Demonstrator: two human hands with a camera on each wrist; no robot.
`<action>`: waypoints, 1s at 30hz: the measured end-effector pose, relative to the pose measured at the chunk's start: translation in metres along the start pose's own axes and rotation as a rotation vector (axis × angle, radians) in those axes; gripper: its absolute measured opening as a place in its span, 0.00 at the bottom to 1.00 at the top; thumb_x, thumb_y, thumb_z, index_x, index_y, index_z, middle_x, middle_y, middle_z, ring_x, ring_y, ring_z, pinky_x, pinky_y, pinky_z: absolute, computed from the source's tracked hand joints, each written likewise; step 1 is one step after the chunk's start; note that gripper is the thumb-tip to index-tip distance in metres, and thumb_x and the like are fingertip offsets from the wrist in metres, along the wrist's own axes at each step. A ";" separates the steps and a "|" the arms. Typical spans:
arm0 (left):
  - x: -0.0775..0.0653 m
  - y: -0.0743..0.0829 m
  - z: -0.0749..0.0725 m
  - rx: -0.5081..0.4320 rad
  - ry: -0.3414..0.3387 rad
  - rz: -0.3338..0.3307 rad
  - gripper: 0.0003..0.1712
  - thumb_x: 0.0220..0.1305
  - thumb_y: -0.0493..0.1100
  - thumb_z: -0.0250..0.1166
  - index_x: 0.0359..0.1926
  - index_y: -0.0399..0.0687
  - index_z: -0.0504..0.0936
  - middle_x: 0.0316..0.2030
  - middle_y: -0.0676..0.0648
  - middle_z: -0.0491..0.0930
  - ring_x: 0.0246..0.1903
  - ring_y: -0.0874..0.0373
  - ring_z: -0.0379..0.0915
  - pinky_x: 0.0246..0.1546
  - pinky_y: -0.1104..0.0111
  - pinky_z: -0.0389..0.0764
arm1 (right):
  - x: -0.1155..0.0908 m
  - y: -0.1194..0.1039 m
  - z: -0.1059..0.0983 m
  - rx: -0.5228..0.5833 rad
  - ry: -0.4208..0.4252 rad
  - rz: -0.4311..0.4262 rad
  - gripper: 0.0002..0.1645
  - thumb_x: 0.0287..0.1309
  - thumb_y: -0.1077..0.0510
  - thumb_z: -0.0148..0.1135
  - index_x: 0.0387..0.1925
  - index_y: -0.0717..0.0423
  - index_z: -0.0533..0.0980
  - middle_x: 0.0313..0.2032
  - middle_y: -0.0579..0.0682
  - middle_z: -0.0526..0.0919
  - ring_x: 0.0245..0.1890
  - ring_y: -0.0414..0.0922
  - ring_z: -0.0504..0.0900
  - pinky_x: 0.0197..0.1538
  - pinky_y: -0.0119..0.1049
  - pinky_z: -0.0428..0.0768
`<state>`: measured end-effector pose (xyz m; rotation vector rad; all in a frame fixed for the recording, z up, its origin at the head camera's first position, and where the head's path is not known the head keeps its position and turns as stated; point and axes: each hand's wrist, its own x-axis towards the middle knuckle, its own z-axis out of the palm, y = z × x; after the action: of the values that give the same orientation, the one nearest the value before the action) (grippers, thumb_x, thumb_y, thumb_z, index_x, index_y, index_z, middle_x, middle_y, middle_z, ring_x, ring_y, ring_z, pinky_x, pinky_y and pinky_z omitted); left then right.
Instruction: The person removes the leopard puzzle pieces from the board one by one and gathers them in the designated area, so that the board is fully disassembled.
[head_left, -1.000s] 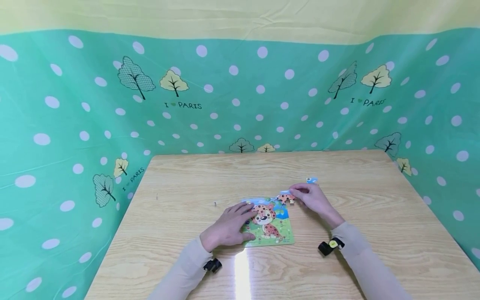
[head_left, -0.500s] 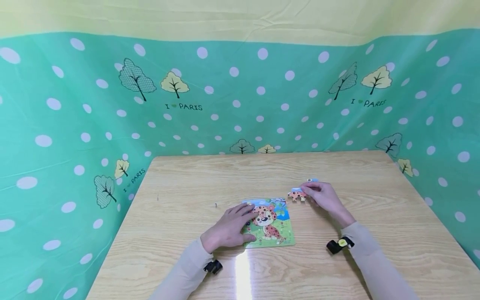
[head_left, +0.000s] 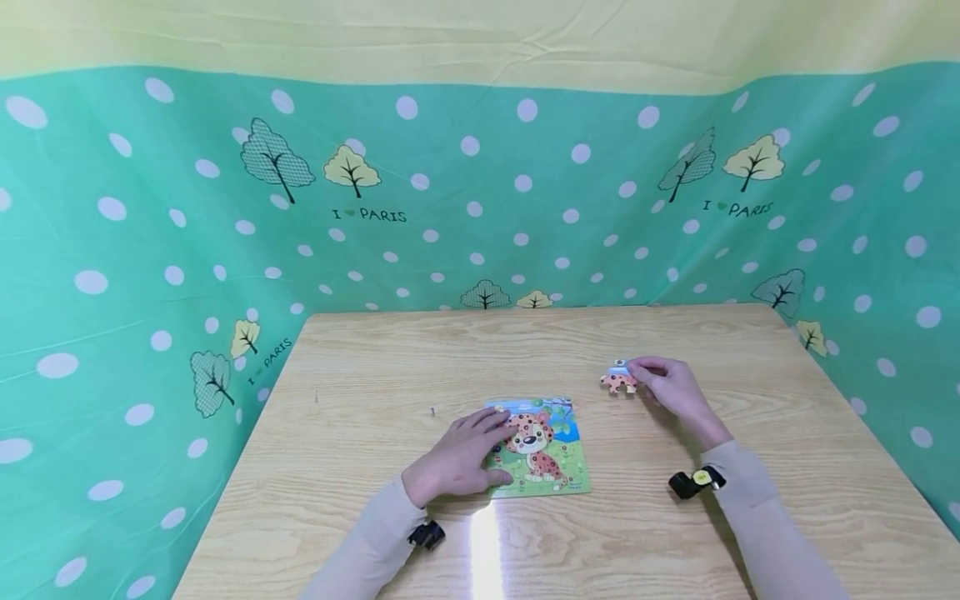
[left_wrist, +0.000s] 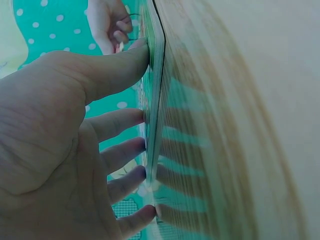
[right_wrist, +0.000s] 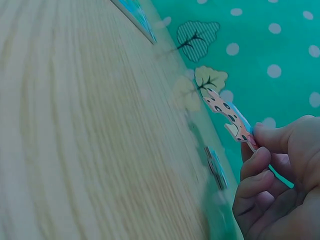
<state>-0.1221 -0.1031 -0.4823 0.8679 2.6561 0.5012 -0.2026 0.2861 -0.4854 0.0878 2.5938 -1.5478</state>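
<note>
My left hand (head_left: 461,458) rests on the left part of a leopard jigsaw puzzle board (head_left: 573,479), covering some of the picture. In the left wrist view its fingers are extended, and the thumb and fingertips touch the face of the board (left_wrist: 158,75). With thumb and fingers my right hand (head_left: 675,396) pinches a spotted jigsaw puzzle piece (head_left: 618,383), right of and beyond the board. The right wrist view has this piece (right_wrist: 227,115) held up off the table. Beyond it a blue puzzle piece (right_wrist: 216,167) lies on the wood, largely hidden in the head view.
The wooden table (head_left: 375,358) carries a bright strip of reflected light near its front. A tiny dark speck (head_left: 432,411) is left of the board. A green dotted cloth (head_left: 495,217) hangs along the back and both sides.
My right hand has carried the spotted puzzle piece from the board's upper right corner away to the right and slightly farther back. The left hand stays on the board.
</note>
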 end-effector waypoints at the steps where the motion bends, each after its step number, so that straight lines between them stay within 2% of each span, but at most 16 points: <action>1: 0.000 0.000 0.000 -0.002 -0.001 -0.001 0.43 0.71 0.60 0.69 0.81 0.53 0.67 0.84 0.47 0.56 0.85 0.45 0.48 0.84 0.42 0.54 | 0.000 0.001 -0.002 -0.006 0.002 0.003 0.31 0.78 0.45 0.60 0.67 0.66 0.77 0.32 0.44 0.81 0.23 0.35 0.73 0.25 0.30 0.76; 10: -0.001 -0.002 0.000 -0.001 -0.002 -0.002 0.43 0.72 0.60 0.68 0.81 0.53 0.66 0.85 0.47 0.56 0.85 0.45 0.47 0.84 0.43 0.53 | 0.006 0.008 -0.019 -0.023 0.044 0.051 0.34 0.79 0.42 0.59 0.70 0.65 0.75 0.33 0.41 0.80 0.27 0.35 0.75 0.28 0.30 0.78; 18: -0.001 -0.002 0.001 0.003 0.001 -0.003 0.44 0.71 0.60 0.69 0.81 0.53 0.66 0.84 0.47 0.56 0.85 0.45 0.48 0.83 0.42 0.55 | 0.010 0.019 -0.035 -0.044 0.071 0.084 0.37 0.79 0.40 0.58 0.72 0.66 0.73 0.32 0.42 0.80 0.26 0.34 0.73 0.29 0.30 0.77; 25: -0.001 0.000 0.001 0.002 -0.004 -0.003 0.44 0.72 0.60 0.69 0.82 0.54 0.66 0.85 0.48 0.56 0.85 0.45 0.47 0.83 0.42 0.55 | 0.012 0.025 -0.045 -0.034 0.101 0.109 0.36 0.80 0.42 0.57 0.71 0.67 0.73 0.31 0.41 0.79 0.26 0.34 0.72 0.27 0.29 0.74; 30: -0.001 0.001 -0.001 0.001 -0.005 -0.007 0.44 0.71 0.60 0.69 0.81 0.54 0.66 0.85 0.48 0.56 0.85 0.45 0.47 0.84 0.42 0.55 | 0.015 0.028 -0.048 -0.033 0.119 0.123 0.34 0.80 0.44 0.57 0.70 0.67 0.74 0.35 0.42 0.80 0.28 0.35 0.73 0.28 0.29 0.75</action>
<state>-0.1213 -0.1033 -0.4811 0.8581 2.6545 0.4957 -0.2174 0.3413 -0.4893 0.3398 2.6455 -1.5002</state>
